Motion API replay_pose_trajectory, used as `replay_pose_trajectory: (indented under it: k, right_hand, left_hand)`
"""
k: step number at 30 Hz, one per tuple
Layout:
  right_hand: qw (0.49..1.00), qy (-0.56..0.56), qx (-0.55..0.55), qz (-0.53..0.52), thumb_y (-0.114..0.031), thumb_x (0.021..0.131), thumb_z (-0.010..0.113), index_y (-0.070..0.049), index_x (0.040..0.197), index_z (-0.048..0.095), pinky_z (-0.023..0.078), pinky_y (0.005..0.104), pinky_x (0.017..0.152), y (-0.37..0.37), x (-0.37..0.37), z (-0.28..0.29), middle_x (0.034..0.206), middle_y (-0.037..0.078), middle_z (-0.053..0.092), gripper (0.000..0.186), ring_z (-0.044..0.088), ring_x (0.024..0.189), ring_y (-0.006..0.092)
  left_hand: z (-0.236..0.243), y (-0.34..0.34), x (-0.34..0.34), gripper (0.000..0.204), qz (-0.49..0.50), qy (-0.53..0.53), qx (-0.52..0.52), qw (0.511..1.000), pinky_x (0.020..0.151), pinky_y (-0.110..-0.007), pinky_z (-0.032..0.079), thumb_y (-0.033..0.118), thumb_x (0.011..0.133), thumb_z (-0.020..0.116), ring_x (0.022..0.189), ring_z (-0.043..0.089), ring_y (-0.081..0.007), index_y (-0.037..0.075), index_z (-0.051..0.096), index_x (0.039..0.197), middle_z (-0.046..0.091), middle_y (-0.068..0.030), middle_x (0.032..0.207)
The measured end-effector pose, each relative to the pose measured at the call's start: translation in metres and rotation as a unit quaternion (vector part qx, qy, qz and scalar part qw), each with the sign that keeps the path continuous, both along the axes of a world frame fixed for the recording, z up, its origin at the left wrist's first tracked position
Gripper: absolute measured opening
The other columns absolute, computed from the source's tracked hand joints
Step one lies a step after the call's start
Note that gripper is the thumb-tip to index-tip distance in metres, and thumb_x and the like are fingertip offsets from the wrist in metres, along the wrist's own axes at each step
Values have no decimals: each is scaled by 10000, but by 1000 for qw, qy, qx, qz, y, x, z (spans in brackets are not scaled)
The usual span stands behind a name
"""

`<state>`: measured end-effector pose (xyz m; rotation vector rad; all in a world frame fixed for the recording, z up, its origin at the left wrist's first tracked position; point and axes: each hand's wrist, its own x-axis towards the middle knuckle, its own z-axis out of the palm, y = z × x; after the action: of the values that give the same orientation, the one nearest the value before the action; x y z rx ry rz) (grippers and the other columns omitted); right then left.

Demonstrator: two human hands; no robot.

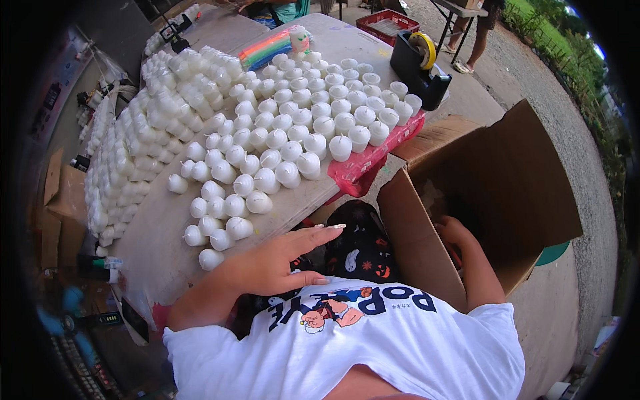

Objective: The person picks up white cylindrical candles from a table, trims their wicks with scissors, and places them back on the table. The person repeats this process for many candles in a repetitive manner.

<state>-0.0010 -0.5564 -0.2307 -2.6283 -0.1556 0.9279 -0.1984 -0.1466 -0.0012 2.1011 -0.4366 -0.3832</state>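
Observation:
My left hand (pixel 293 257) hovers over my lap by the near table edge, fingers stretched out and nothing in them. Closest to it are small white votive candles (pixel 239 227) with wicks, several standing and some tipped over. Many more such candles (pixel 323 127) stand in loose rows across the table. On the right, my right hand (pixel 453 230) reaches down inside an open cardboard box (pixel 427 247). Its fingers are mostly hidden in the dark interior, so I cannot see whether they hold anything.
Plastic-wrapped stacks of white candles (pixel 150 113) form a high pile at the left. A black tape dispenser (pixel 419 77) stands on the far right corner, near pink plastic (pixel 360 170). Colourful packed sticks (pixel 267 48) lie behind. Beyond are a red crate (pixel 387 25) and a person's legs (pixel 470 40).

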Motion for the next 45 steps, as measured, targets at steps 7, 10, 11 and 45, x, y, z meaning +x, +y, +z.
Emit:
replay_pose_trajectory:
  k: [7,10,11,45]
  right_hand:
    - [961,-236,56,-134,-386,855,659,-8,881,649,487,394,714,-37,64,75,832,169,659,379,631,792,311]
    - [952,-287,26,-107,-395,824,682,-22,950,676,511,410,755,-86,59,39,864,185,673,393,652,839,327]
    - [964,-259,-15,-53,-388,814,691,-27,966,682,516,414,765,-101,57,16,873,184,677,392,655,847,328]
    - [966,18,-133,223,-202,700,707,-78,839,732,555,395,670,-48,9,-36,861,113,702,188,683,789,293]
  left_hand:
    - [-135,-25,-3,261,104,79,-8,991,1076,-393,328,199,885,652,1301,440,-338,74,680,1112,532,-199,1330]
    - [-160,-40,8,504,96,61,-10,993,1101,-401,284,220,873,666,1350,369,-342,71,508,1328,426,-215,1420]
    - [-165,-47,14,569,100,47,-7,994,1107,-401,271,225,870,670,1363,349,-342,70,460,1375,399,-218,1441]
    - [-226,-77,25,1098,24,106,197,974,1135,-535,83,474,808,688,1405,-150,-461,132,-92,1501,-285,-284,1477]
